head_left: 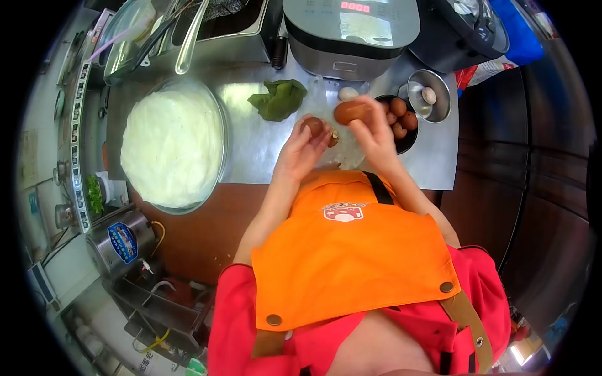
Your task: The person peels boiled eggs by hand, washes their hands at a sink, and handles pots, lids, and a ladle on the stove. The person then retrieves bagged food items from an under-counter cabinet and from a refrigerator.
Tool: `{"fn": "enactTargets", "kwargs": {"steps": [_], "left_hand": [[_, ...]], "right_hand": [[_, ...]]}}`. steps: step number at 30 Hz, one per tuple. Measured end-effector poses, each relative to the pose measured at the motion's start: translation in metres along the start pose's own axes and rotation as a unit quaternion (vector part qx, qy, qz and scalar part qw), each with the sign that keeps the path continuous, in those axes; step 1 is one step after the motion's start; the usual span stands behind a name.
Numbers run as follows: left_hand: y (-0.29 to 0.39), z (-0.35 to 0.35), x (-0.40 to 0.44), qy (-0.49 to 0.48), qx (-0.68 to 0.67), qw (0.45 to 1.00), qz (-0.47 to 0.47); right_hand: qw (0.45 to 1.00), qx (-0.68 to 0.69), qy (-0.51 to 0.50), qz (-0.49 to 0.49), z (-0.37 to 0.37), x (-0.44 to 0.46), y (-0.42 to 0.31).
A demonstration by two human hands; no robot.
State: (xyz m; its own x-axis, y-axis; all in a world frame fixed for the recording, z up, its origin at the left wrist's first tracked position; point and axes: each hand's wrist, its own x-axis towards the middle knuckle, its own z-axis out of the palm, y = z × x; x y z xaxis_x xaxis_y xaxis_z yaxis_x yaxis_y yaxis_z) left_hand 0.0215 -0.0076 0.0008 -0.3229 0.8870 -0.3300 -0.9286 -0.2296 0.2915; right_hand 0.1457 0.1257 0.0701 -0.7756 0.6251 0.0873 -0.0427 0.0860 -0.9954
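Note:
My left hand [302,145] is wrapped round a brown egg [312,126] over the metal counter. To its right, my right hand [374,133] holds a larger reddish-brown oval object [352,113] at a tilt, its exact kind unclear. Bits of broken shell [333,137] lie between the hands. A pale egg [348,94] rests just behind them. Several brown eggs [399,107] fill a black bowl [412,141] beside my right hand. The metal bowl [443,94] behind that holds a light-coloured egg [429,95]. A crumpled dark green leaf or cloth [278,100] lies behind my left hand.
A large glass bowl of white dough-like mass [172,147] stands at the left of the counter [251,163]. A rice cooker [351,37] with a lit display stands at the back, beside a dark appliance [461,34]. A fryer [219,44] with a metal-handled tool [191,39] sits back left.

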Motion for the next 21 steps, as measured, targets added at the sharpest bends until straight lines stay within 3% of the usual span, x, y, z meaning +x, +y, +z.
{"fn": "enactTargets", "kwargs": {"steps": [1,4,7,8,11,15,17,19,21], "left_hand": [[-0.002,0.004,0.001,0.014,0.004,1.000,-0.008],[0.001,-0.003,0.001,0.011,0.001,1.000,-0.027],[0.002,-0.008,-0.001,0.010,0.006,1.000,-0.015],[0.002,-0.006,0.003,0.005,0.013,1.000,-0.005],[-0.002,-0.004,0.006,-0.023,0.009,0.999,-0.033],[0.006,-0.008,0.000,-0.006,0.039,0.999,-0.009],[0.007,-0.009,0.007,0.033,0.067,0.996,0.039],[0.010,-0.007,0.009,0.010,0.054,0.998,0.011],[0.015,-0.003,0.007,-0.012,0.024,0.999,-0.023]], "right_hand": [[0.994,-0.104,-0.043,0.005,0.001,0.001,0.009],[0.990,-0.106,-0.068,0.055,-0.002,0.002,0.010],[0.996,0.067,0.042,0.028,-0.005,0.004,-0.001],[0.996,0.081,0.032,0.014,0.001,0.004,0.005],[0.986,0.045,-0.092,0.133,0.004,0.004,0.023],[0.878,0.397,-0.010,0.267,-0.015,0.007,0.022],[0.829,0.462,-0.026,0.314,-0.024,0.007,0.046],[0.788,0.510,-0.040,0.343,-0.023,0.008,0.050],[0.859,0.391,-0.014,0.330,-0.017,0.008,0.049]]}}
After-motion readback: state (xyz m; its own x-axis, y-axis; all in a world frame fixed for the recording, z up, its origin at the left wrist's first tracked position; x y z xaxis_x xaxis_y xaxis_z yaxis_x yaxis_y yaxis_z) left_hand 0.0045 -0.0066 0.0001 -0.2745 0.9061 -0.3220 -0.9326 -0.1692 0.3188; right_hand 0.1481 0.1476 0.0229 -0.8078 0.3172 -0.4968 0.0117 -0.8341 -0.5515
